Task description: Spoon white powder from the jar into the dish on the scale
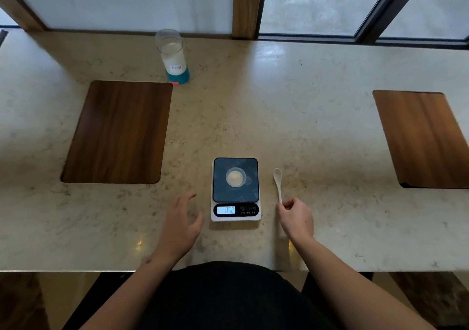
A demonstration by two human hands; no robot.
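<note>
Right hand (296, 216) pinches spoon (278, 183) handle beside scale (236, 188).

scale (236, 190) display: "052" | jar (173, 56) label: too blurred to read

A small digital kitchen scale (236, 189) sits on the pale marble counter (317, 126) near its front edge. On its platform rests a little round clear dish (236, 177) with a heap of white powder (234, 178) in it. Just right of the scale lies a slim white plastic spoon (278, 183), bowl pointing away, its handle end in the right hand (296, 218). The left hand (180, 224) is left of the scale. Far behind, to the left, stands a tall clear jar (173, 56), behind a dark wooden rectangular board (119, 132). Another wooden board (423, 139) lies far right.
</note>
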